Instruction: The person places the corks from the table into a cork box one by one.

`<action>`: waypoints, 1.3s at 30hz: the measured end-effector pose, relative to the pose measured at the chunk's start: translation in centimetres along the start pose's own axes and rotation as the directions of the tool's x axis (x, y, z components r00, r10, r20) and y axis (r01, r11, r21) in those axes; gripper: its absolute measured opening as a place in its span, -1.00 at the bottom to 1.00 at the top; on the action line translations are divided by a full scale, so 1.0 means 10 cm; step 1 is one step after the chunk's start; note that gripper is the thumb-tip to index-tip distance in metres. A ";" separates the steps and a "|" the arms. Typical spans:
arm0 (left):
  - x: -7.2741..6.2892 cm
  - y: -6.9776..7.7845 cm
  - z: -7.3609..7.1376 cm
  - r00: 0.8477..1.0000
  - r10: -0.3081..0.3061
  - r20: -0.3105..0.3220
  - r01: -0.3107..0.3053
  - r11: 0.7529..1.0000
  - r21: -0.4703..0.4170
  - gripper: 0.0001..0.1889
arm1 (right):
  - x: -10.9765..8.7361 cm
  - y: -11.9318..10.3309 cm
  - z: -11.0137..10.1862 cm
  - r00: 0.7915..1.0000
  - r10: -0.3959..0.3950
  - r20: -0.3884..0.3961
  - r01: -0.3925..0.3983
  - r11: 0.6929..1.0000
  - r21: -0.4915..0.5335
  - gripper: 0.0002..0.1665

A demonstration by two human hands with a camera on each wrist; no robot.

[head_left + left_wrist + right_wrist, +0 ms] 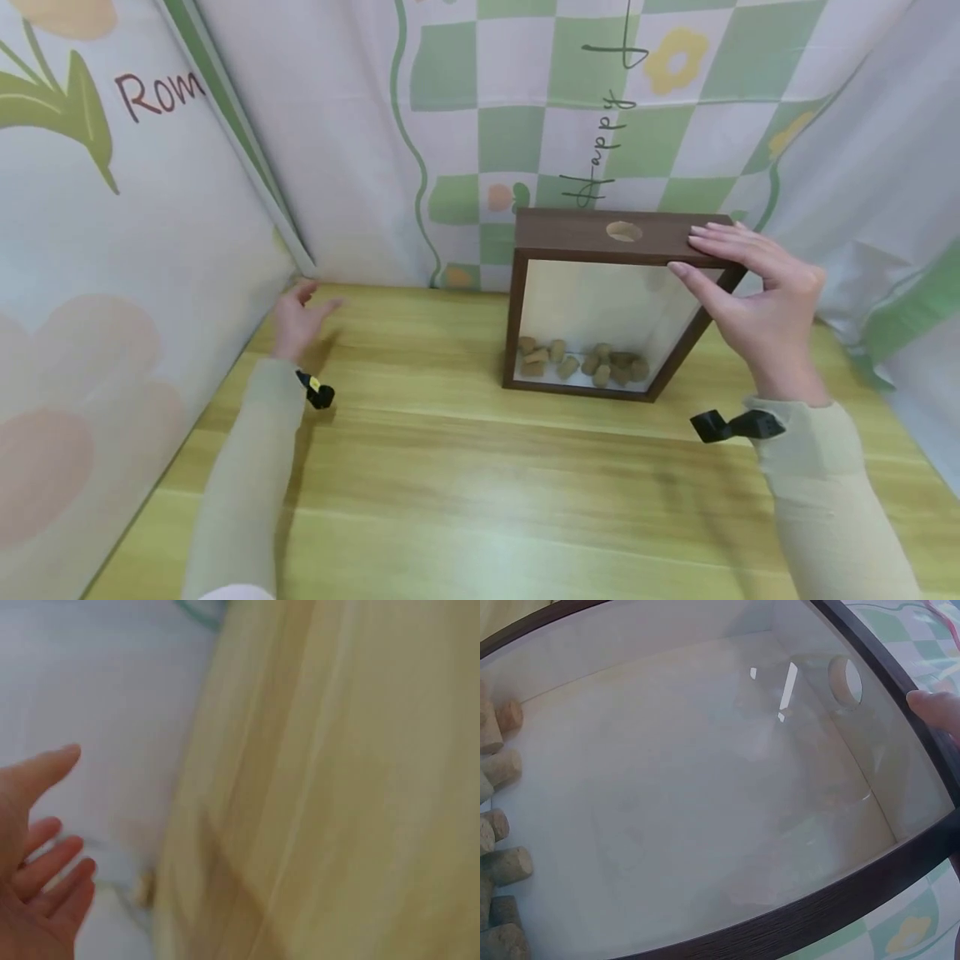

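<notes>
A dark brown shadow box with a clear front and a round hole in its top stands upright on the table. Several corks lie along its bottom inside. My right hand holds the top right corner, thumb at the front edge and fingers over the top. In the right wrist view, the thumb overlaps the dark frame near the hole. At the table's back left corner, my left hand has its thumb spread from loosely bent fingers, nothing held. Close to those fingers is a small, blurred tan thing.
Wood-grained table spreads under both arms. A printed curtain hangs along the back, right behind the box. White fabric with a flower print borders the left side, and more curtain hangs at the right.
</notes>
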State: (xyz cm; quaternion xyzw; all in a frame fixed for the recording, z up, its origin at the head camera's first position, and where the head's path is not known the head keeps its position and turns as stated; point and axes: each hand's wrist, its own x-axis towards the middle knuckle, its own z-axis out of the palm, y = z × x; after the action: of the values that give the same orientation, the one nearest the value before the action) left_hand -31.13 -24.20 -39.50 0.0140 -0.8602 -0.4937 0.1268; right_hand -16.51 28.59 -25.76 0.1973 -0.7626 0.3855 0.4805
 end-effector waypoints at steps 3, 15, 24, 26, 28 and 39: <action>0.16 -0.11 -0.07 1.000 0.001 0.017 -0.002 0.999 0.032 -0.36 | -0.01 0.07 0.00 1.000 0.002 0.002 -0.002 1.000 0.001 -0.65; 0.33 -0.52 -0.10 0.990 -0.134 0.050 0.134 0.991 0.016 -0.07 | 0.00 -0.11 0.01 0.999 -0.005 0.052 0.004 1.000 0.017 -0.65; 0.25 -0.58 -0.14 0.986 -0.155 0.060 0.149 0.984 0.101 -0.24 | -0.07 0.08 0.05 0.997 -0.024 0.072 0.023 1.000 0.008 -0.62; 0.25 -0.58 -0.12 0.984 -0.165 0.062 0.156 0.980 0.120 -0.29 | -0.09 0.15 0.04 0.998 -0.019 0.067 0.019 1.000 0.008 -0.61; 0.27 -0.56 -0.10 0.985 -0.162 0.065 0.152 0.979 0.138 -0.29 | -0.10 0.19 0.03 0.998 -0.014 0.061 0.013 1.000 0.008 -0.61; 0.52 -0.45 0.05 0.985 -0.100 0.137 0.073 0.979 0.188 -0.15 | -0.01 -0.02 -0.02 1.000 0.007 0.021 -0.007 1.000 0.013 -0.64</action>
State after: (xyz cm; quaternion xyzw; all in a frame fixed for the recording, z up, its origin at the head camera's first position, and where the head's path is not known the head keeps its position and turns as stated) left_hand -36.68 -26.90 -42.53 0.0269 -0.9073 -0.4177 0.0401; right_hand -16.19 28.63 -25.75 0.2018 -0.7658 0.3902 0.4696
